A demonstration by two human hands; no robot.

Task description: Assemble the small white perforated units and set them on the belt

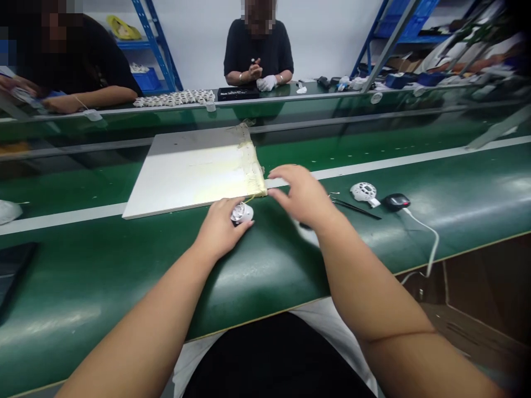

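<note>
Within the curled left hand (218,228) sits a white part (246,213).

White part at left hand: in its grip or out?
In: the white part sits between thumb and fingers of the left hand.

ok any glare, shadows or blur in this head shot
In the head view, the green table shows pale glare patches; the board is lit brightest toward its right side, its far strip shaded; the top-right corner is dark and smeared; fine detail on the white part in the left hand is hard to read.
</note>
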